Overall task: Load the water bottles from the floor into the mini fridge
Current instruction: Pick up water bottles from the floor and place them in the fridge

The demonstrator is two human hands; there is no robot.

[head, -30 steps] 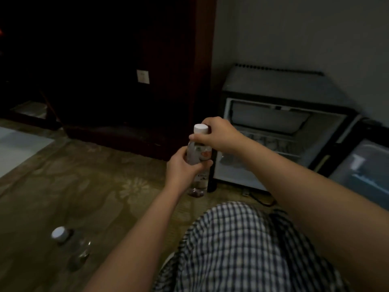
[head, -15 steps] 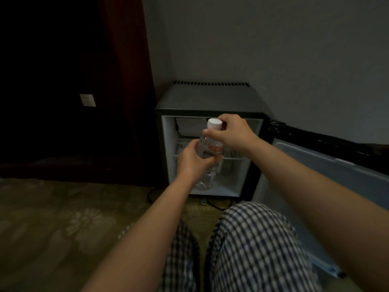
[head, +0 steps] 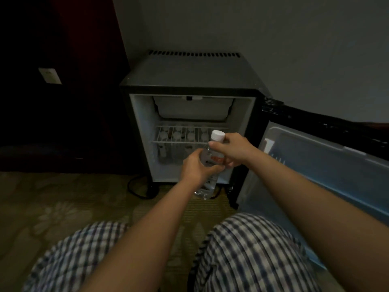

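**Bottle held at the fridge mouth, ready to go in**

The person sits on the patterned carpet (head: 52, 207) facing the mini fridge (head: 141, 131), whose door (head: 328, 169) stands swung wide to the right. A clear water bottle (head: 208, 158) with a white cap (head: 218, 135) is held in the air just in front of the opening, at its right side, tilted with the cap farther away and the base nearer. The left hand (head: 196, 168) wraps round the middle of the bottle, fingers curled over the label. The right hand (head: 232, 149) grips the shoulder just under the cap, fingers also curled.

Inside, a wire shelf (head: 181, 141) crosses the cabinet below the freezer box (head: 192, 108). Pale round shapes show at the shelf, probably caps of bottles already stored, though the light is too dim to be sure.

The step in hand looks like the placing of this bottle. The next move likely calls for one hand to let go, and for the other to steer the bottle into a free spot, minding the shelf's front edge and whatever already stands inside. No other bottles on the floor are in view.
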